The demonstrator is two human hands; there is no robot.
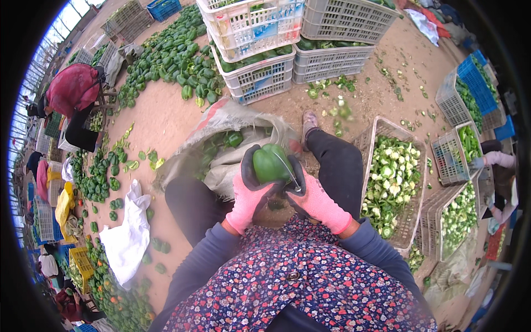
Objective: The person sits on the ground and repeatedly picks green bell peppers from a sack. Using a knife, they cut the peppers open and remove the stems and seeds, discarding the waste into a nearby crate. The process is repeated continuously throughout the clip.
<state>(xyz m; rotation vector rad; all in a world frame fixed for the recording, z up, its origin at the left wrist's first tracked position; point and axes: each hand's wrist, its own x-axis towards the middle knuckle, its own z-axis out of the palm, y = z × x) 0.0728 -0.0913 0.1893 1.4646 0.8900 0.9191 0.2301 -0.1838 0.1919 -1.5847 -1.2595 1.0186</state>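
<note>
In front of my lap I hold a green bell pepper (266, 162). My left hand (251, 193), in a pink glove with a dark coated palm, is wrapped around its left and lower side. A thin curved metal coring tool (286, 166) lies across the pepper's right side. My right hand (317, 197), gloved alike, grips that tool's lower end, which is mostly hidden by the fingers. Just beyond both hands, an open woven sack (232, 166) between my legs contains more green peppers (233, 139).
At my right stands a plastic crate (400, 216) of cut pepper cores (390, 174). Stacked crates (255, 76) of peppers rise ahead. Loose peppers (166, 62) and a white sack (128, 232) lie on the left ground. Another person (74, 91) bends over at left.
</note>
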